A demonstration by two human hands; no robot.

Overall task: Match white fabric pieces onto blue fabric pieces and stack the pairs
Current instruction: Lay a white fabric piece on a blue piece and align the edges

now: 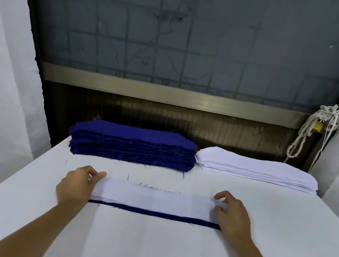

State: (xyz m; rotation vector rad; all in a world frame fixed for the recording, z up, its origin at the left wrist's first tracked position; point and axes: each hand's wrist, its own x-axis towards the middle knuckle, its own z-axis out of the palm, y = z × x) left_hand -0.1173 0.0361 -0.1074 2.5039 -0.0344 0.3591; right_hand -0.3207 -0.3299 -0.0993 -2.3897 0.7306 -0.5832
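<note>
Both hands pinch one white fabric piece (153, 197): left hand (76, 184) at its left end, right hand (231, 216) at its right. It lies between them on a blue fabric piece (150, 212), whose near edge shows. Blue stack (132, 144) and white stack (255, 167) sit behind.

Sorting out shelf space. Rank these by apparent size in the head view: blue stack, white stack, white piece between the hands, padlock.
1. blue stack, the thickest.
2. white stack and white piece: alike in length, and the piece lies nearer the camera, so these two are left unranked.
3. padlock, clearly the smallest.
</note>
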